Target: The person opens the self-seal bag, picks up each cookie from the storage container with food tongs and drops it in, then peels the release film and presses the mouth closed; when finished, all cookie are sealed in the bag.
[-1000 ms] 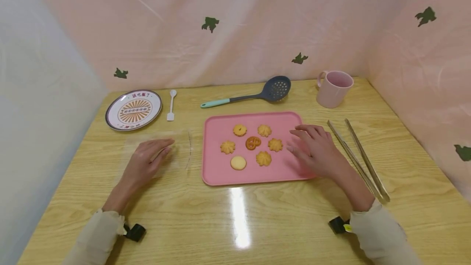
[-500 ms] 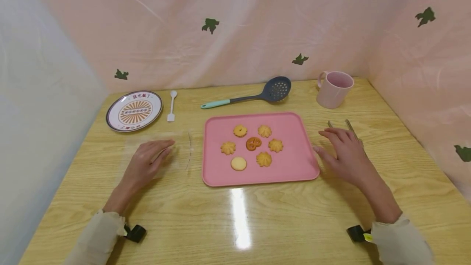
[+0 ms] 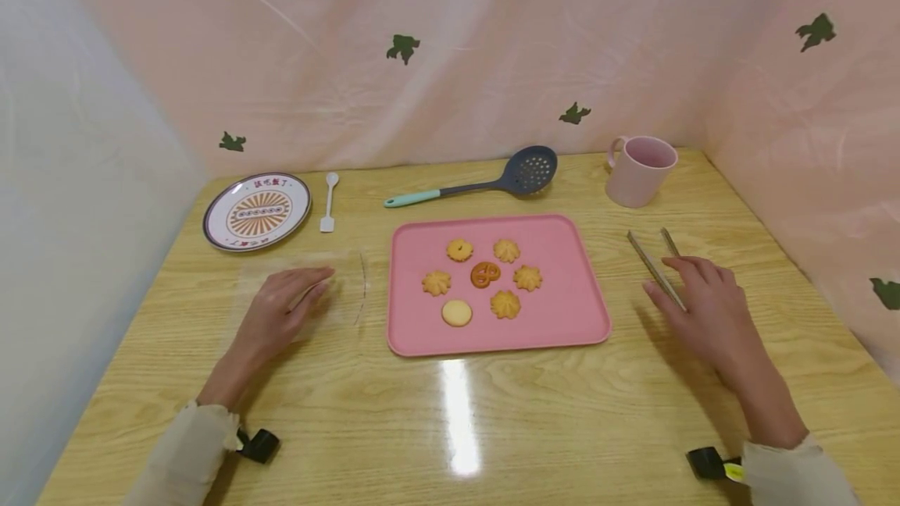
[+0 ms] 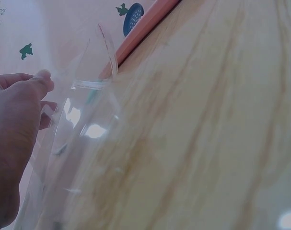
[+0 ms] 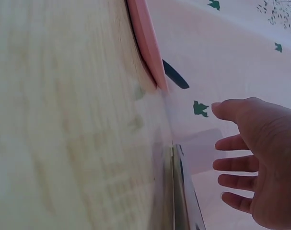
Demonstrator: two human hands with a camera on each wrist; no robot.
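My left hand (image 3: 281,307) is at a clear plastic bag (image 3: 344,295) left of the tray; in the left wrist view thumb and finger pinch the bag (image 4: 87,124) near its side. Metal tongs (image 3: 655,268) lie right of the tray, partly hidden under my right hand (image 3: 713,315), which hovers over them with spread, relaxed fingers. In the right wrist view nothing is in my right hand (image 5: 265,158), and the tongs (image 5: 183,191) lie beside it. Several cookies and a pretzel-shaped one (image 3: 485,275) sit on the pink tray (image 3: 562,326).
Behind the tray lies a slotted spoon (image 3: 527,170) with a mint handle. A pink mug (image 3: 636,178) stands at the back right. At the back left are a patterned plate (image 3: 256,212) and a small white spoon (image 3: 328,201).
My right hand has moved right, from over the tray's right edge to above the tongs. The left hand and the bag have stayed in place.
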